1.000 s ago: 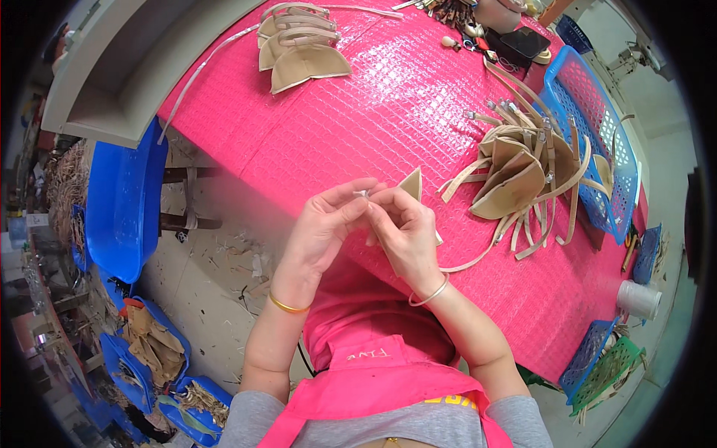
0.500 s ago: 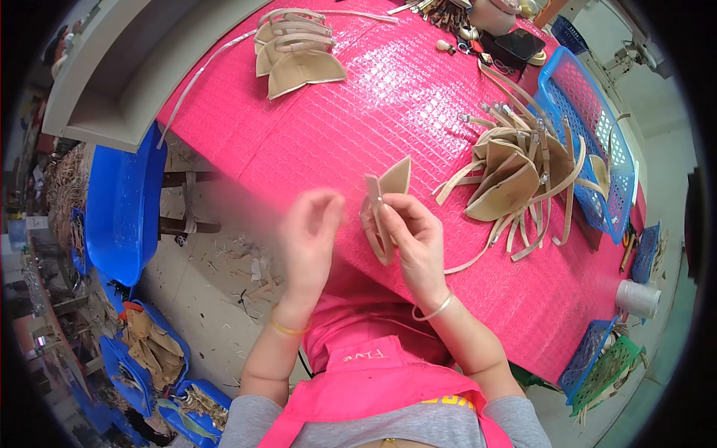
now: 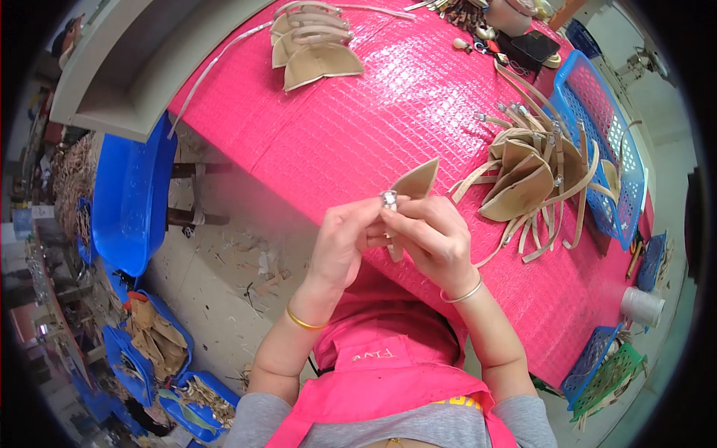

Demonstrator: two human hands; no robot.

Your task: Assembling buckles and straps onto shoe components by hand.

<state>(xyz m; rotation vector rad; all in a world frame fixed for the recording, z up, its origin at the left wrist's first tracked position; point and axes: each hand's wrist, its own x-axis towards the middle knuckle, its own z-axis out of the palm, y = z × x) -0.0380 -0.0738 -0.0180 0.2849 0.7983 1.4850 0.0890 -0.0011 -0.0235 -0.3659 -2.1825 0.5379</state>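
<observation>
Buckle (image 3: 389, 200) held o/ pink tbl (image 3: 291, 138) | flr (image 3: 213, 257) littered | blue bin (image 3: 128, 213) L

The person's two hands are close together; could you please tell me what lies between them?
In the head view, a small shiny fitting lies between the left hand and the right hand, at their fingertips.

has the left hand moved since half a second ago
Yes. Judged against the big blue bin, the left hand has moved right, away from it, and now meets the right hand at a small shiny piece.
</observation>
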